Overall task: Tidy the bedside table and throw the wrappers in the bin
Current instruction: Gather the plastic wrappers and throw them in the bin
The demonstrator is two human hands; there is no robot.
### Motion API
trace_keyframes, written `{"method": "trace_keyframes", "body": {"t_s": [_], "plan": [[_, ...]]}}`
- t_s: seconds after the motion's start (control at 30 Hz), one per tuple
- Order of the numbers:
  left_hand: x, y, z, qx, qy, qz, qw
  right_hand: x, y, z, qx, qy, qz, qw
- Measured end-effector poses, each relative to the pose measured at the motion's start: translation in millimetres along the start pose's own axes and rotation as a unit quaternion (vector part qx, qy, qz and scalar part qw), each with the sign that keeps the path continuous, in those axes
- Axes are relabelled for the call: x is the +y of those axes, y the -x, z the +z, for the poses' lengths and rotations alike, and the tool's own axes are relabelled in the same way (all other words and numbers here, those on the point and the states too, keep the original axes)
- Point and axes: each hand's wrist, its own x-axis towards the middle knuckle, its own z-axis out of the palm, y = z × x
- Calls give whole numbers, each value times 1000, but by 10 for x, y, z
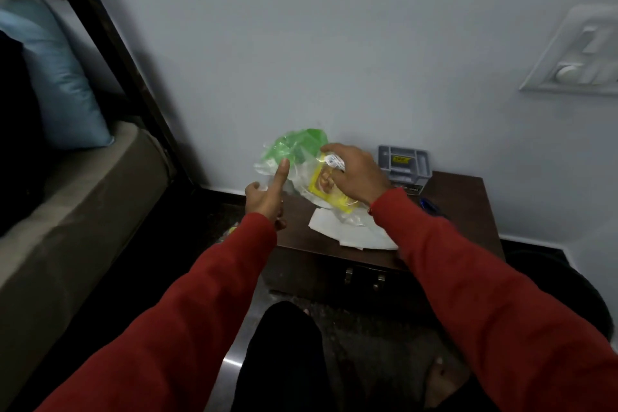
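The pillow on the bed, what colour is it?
The pillow is light blue; the head view, the only one, shows it at the left.

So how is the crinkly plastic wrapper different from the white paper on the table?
The plastic wrapper is see-through with green and yellow parts; the white paper is plain and solid. The wrapper is crumpled and lifted up, held by the right hand; the paper lies flat on the bedside table. The left hand touches only the wrapper.
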Motion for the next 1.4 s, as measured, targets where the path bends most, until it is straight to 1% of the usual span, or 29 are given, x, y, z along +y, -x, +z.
{"method": "trace_keyframes", "body": {"t_s": [0.07, 0.17, 0.2, 0.23, 0.3, 0.37, 0.43, 0.5, 0.53, 0.57, 0.6, 0.63, 0.67, 0.7, 0.73, 0.77, 0.83, 0.9, 0.97, 1.03, 1.13, 1.17, 1.23, 1.3, 1.33, 1.4], "plan": [[55, 143, 122, -45, -14, -8, 999, -89, 76, -297, 1, -11, -8, 1000], [97, 423, 372, -200, -1, -47, 979, -139, 251, -655, -35, -51, 23, 998], [115, 533, 470, -233, 16, -61, 970, -137, 331, -756, -43, -86, 36, 995], [118, 615, 574, -244, 32, -71, 966, -123, 414, -853, -49, -129, 47, 989], [109, 771, 772, -244, 59, -83, 965, -59, 610, -1046, -55, -191, 63, 978], [99, 915, 963, -227, 84, -89, 966, 45, 843, -1233, -52, -198, 63, 977], [79, 1011, 1126, -213, 118, -92, 966, 135, 1093, -1412, -38, -138, 43, 989], [77, 1065, 1258, -211, 176, -94, 957, 249, 1342, -1561, 2, -12, 33, 999], [88, 1098, 1321, -220, 206, -96, 949, 313, 1467, -1607, 27, 28, 38, 998], [88, 1123, 1388, -232, 230, -101, 940, 380, 1584, -1632, 50, 27, 46, 997], [78, 1175, 1462, -249, 248, -109, 930, 455, 1690, -1635, 69, -31, 56, 996], [51, 1241, 1547, -259, 255, -118, 924, 525, 1776, -1614, 87, -146, 73, 983], [9, 1325, 1638, -261, 257, -126, 922, 584, 1839, -1573, 108, -271, 93, 952], [-39, 1414, 1726, -263, 246, -128, 924, 639, 1875, -1537, 134, -371, 115, 912], [-97, 1481, 1815, -262, 225, -123, 930, 679, 1897, -1532, 162, -436, 136, 875], [-144, 1566, 1895, -259, 194, -112, 940, 715, 1901, -1545, 186, -477, 154, 845], [-268, 1688, 2029, -250, 148, -90, 953, 803, 1918, -1583, 210, -526, 178, 805], [-416, 1805, 2147, -265, 118, -85, 953, 863, 1972, -1635, 219, -546, 184, 788], [-558, 1894, 2248, -292, 62, -83, 951, 979, 2056, -1689, 251, -532, 178, 789], [-666, 1916, 2328, -326, 14, -80, 942, 1093, 2151, -1773, 304, -481, 175, 803], [-744, 1892, 2409, -415, -17, -104, 904, 1399, 2298, -1924, 382, -376, 196, 821], [-772, 1877, 2448, -425, -25, -112, 898, 1542, 2346, -1970, 403, -338, 208, 825], [-843, 1870, 2563, -395, -47, -123, 909, 1833, 2459, -2066, 438, -260, 235, 828], [-949, 1868, 2707, -359, -43, -133, 923, 2081, 2597, -2172, 466, -186, 244, 830], [-1009, 1868, 2791, -343, -39, -133, 929, 2194, 2668, -2217, 475, -153, 243, 832], [-1162, 1844, 2996, -325, -64, -114, 937, 2422, 2809, -2275, 475, -98, 242, 841]]}}
